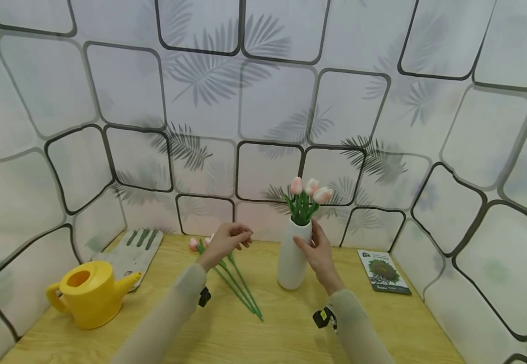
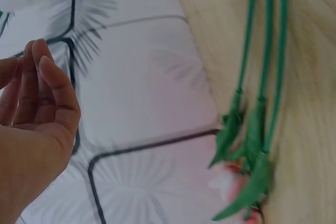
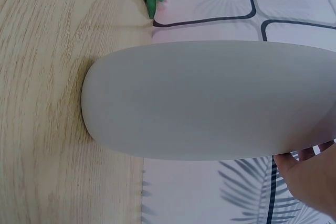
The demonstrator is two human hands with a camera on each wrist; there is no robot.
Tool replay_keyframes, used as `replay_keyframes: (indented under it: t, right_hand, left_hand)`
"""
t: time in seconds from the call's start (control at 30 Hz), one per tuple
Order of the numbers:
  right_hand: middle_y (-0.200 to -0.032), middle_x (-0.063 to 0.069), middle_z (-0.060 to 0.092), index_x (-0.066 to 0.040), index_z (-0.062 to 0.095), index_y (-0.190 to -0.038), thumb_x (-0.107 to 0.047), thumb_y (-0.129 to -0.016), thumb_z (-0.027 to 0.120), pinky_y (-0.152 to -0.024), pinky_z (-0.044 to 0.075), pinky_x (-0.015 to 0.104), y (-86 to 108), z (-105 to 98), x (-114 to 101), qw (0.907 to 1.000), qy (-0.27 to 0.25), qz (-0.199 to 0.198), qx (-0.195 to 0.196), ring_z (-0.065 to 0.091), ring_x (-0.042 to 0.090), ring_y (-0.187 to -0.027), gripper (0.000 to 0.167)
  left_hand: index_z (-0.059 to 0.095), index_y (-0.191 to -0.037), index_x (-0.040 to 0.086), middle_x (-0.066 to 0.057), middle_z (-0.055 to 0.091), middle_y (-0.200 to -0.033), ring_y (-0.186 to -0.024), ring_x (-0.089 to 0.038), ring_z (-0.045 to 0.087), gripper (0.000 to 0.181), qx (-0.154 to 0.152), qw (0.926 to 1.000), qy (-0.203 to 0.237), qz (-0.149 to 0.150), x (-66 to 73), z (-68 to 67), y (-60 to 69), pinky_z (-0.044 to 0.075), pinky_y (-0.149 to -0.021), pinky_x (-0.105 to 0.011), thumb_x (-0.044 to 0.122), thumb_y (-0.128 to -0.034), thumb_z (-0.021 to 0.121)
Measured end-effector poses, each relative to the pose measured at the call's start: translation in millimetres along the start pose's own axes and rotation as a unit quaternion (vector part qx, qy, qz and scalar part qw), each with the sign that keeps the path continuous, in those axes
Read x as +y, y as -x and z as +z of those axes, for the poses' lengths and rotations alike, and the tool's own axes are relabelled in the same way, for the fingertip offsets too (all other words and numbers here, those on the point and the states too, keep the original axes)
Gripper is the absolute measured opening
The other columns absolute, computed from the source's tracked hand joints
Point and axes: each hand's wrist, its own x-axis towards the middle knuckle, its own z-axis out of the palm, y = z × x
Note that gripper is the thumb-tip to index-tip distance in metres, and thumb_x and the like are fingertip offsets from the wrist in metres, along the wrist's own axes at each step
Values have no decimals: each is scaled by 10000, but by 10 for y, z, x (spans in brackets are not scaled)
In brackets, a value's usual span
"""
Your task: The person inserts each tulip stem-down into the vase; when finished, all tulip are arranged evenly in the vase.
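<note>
A white vase (image 1: 291,260) stands upright on the table, with several pink-and-white tulips (image 1: 306,199) in its mouth. My right hand (image 1: 320,253) grips the vase's upper right side, thumb across the front; the right wrist view shows the vase (image 3: 199,100) from close by, the fingers partly hidden behind it. To the left, my left hand (image 1: 228,241) is raised with loosely bent fingers and nothing between them. Below and beside it lie loose tulips (image 1: 236,283), blooms toward the wall, stems toward me. Three green stems (image 2: 265,40) show in the left wrist view.
A yellow watering can (image 1: 91,296) stands at the left, its spout pointing right. Behind it lies a pair of light gloves (image 1: 129,255) with green stripes. A seed packet (image 1: 383,272) lies at the right. Patterned cloth walls (image 1: 208,167) enclose the table at the back and sides.
</note>
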Motion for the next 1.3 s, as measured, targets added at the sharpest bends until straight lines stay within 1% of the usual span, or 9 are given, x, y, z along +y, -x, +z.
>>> replay_keyframes:
  t: [0.07,0.13,0.27,0.37,0.57,0.73,0.9,1.07,1.3]
  right_hand:
    - [-1571,168,322,-106,232,-1559,-153,-942,670,-1166,308,533,0,-1,-3,10000,16,21,-22,338,347,-1438,758]
    - [-1573,167,317,-105,225,-1562,-157,-944,669,-1166,307,534,-1,-1,-2,10000,32,43,-37,336,347,-1439,763]
    - [-1570,170,321,-104,224,-1562,-157,-944,669,-1163,307,542,-8,0,7,10000,19,28,-39,343,352,-1433,763]
    - [-1568,169,325,-107,227,-1561,-160,-942,673,-1163,309,541,-12,5,14,10000,-7,39,-42,344,351,-1433,765]
    - [-1571,165,321,-110,228,-1561,-170,-944,671,-1170,300,532,-13,18,19,10000,-3,49,-66,329,342,-1443,762]
    - [-1572,169,317,-99,226,-1560,-157,-945,667,-1169,303,531,-10,17,9,10000,56,55,-61,330,343,-1442,759]
    - [-1569,173,323,-97,232,-1558,-147,-940,673,-1165,303,542,-54,0,52,10000,39,84,-31,338,352,-1436,761]
    - [-1577,127,323,-158,244,-1559,-191,-929,690,-1177,289,529,-151,-28,223,9999,-29,84,72,333,321,-1444,773]
    - [-1560,104,351,-171,268,-1550,-246,-925,698,-1168,305,534,-141,-22,286,9998,76,-104,126,354,305,-1432,762]
  left_hand:
    - [680,-1091,-9,-311,675,-1011,-859,-328,678,190,-65,9999,59,-61,4,-68,81,558,-669,-311,118,-997,574]
    - [670,-1090,-37,-326,664,-1009,-859,-337,676,199,-108,9998,134,-79,-62,-125,133,552,-655,-296,107,-1000,565]
    - [668,-1104,-34,-240,694,-973,-822,-238,680,226,-39,9997,113,-210,-259,-208,191,573,-677,-339,144,-998,577]
    - [672,-1113,-29,-184,711,-957,-801,-177,677,242,113,9986,71,-503,-395,-267,227,583,-718,-402,165,-990,595]
    - [667,-1113,-49,-168,714,-951,-814,-187,676,266,339,9938,-105,-1055,-558,-390,333,581,-734,-400,175,-985,601]
    - [619,-1173,-95,-210,692,-1017,-865,-195,668,308,360,9878,-366,-1472,-649,-481,428,583,-768,-398,149,-989,582]
    - [602,-1199,-100,-217,675,-1046,-874,-213,663,310,260,9812,-356,-1877,-711,-534,486,591,-778,-397,118,-979,591]
    - [595,-1209,-119,-210,694,-1029,-817,-196,667,325,266,9775,-418,-2049,-744,-541,488,576,-711,-330,90,-960,602]
    - [653,-1135,-65,-129,709,-912,-725,-135,644,241,575,9647,-559,-2507,-840,-528,472,516,-603,-247,63,-932,629]
